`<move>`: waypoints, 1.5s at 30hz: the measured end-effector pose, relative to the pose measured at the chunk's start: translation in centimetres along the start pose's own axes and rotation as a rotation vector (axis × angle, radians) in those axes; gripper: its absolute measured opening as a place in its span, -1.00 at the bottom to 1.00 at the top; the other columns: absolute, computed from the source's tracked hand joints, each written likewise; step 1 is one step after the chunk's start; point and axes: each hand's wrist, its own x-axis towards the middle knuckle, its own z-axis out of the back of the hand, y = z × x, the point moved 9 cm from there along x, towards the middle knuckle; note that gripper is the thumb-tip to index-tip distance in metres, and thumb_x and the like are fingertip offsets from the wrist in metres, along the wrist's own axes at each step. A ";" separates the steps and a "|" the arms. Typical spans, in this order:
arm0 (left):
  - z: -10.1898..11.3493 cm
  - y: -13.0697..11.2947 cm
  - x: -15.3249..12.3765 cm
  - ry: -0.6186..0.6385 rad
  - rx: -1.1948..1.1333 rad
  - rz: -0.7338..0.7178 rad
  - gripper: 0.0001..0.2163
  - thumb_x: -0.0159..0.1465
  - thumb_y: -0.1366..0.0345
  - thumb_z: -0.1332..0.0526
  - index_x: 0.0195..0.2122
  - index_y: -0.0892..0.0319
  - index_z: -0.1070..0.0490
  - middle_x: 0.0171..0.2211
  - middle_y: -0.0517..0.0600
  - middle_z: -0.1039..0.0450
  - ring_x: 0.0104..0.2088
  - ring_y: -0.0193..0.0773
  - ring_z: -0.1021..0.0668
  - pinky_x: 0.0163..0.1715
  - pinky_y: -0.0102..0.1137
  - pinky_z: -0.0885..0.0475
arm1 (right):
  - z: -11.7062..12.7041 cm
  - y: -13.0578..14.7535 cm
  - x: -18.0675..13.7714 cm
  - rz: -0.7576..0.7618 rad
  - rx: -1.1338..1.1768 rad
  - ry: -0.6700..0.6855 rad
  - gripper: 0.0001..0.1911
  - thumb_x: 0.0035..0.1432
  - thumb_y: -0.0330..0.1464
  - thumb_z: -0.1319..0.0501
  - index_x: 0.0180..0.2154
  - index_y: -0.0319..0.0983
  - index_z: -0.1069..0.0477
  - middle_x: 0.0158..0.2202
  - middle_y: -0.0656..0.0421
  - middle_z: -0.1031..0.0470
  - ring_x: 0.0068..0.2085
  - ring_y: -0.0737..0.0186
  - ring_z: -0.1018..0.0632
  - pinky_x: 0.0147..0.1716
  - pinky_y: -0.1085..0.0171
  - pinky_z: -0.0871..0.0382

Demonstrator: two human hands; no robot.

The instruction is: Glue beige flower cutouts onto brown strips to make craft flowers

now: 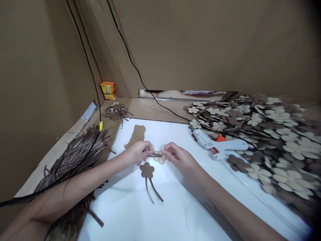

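A cream flower cutout point(160, 160) lies on the white board between my hands. Across it runs a thin brown strip point(155, 155) with pale stitch-like lines. My left hand point(139, 152) is closed in a pinch on the strip at its left. My right hand point(177, 155) has thumb and forefinger closed at the flower's right edge, close to the strip's other end; the fingers partly cover the contact. Just below, a brown flower point(147, 170) lies flat with two strip tails trailing from it.
At right, a white glue gun point(218, 144) with an orange trigger rests beside a large heap of brown and cream flowers point(288, 144). Many striped strips point(72, 157) are piled at left. Behind lie a cardboard scrap point(136, 135), flowers with strips point(116, 111) and orange boxes point(108, 90).
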 end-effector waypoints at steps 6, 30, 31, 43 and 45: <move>-0.2 0.3 0.1 0.001 -0.002 0.016 -0.88 0.20 0.28 -0.04 -0.39 0.19 -0.29 -0.65 -0.21 -0.26 -0.79 -0.50 -0.30 -0.79 -0.59 -0.12 | 1.3 3.7 -3.0 0.452 -0.228 -0.229 -0.73 0.20 -0.41 0.00 -0.10 -0.22 -0.36 -0.10 0.03 -0.44 -0.06 0.13 -0.43 -0.10 0.14 -0.35; 0.4 -0.9 -1.5 -0.170 0.236 -0.071 -0.85 0.22 0.23 -0.07 -0.24 0.13 -0.33 -0.53 -0.10 -0.41 -0.52 -0.33 -0.45 -0.56 -0.52 -0.25 | -0.5 3.5 -3.5 0.476 -0.423 -0.057 -0.62 0.24 -0.38 0.07 0.05 -0.15 -0.29 0.02 0.11 -0.42 0.05 0.11 -0.38 0.05 -0.13 -0.14; 0.4 -0.9 -1.4 -0.172 0.242 -0.072 -0.85 0.22 0.23 -0.07 -0.24 0.13 -0.34 -0.53 -0.10 -0.41 -0.53 -0.33 -0.45 -0.56 -0.51 -0.25 | -0.4 3.1 -3.4 0.456 -0.382 -0.038 -0.61 0.25 -0.37 0.08 0.08 -0.15 -0.25 0.03 0.11 -0.40 0.05 0.12 -0.38 0.05 -0.12 -0.16; 2.5 -3.6 -2.5 -0.313 0.551 -0.098 -0.81 0.25 0.26 -0.02 -0.22 0.16 -0.38 -0.33 0.06 -0.47 -0.32 -0.19 -0.49 -0.36 -0.42 -0.28 | 1.1 2.5 -3.2 0.473 -0.310 -0.178 -0.60 0.15 -0.50 0.03 0.00 -0.17 -0.33 -0.06 0.12 -0.45 -0.05 0.18 -0.44 0.08 -0.03 -0.13; 2.5 -3.7 -2.3 -0.284 0.560 -0.085 -0.81 0.24 0.25 -0.04 -0.27 0.16 -0.40 -0.34 0.05 -0.48 -0.31 -0.19 -0.49 -0.35 -0.42 -0.28 | 0.7 2.8 -3.3 0.506 -0.351 -0.170 -0.58 0.13 -0.52 0.01 0.01 -0.16 -0.33 -0.06 0.14 -0.46 -0.05 0.17 -0.43 0.08 -0.04 -0.10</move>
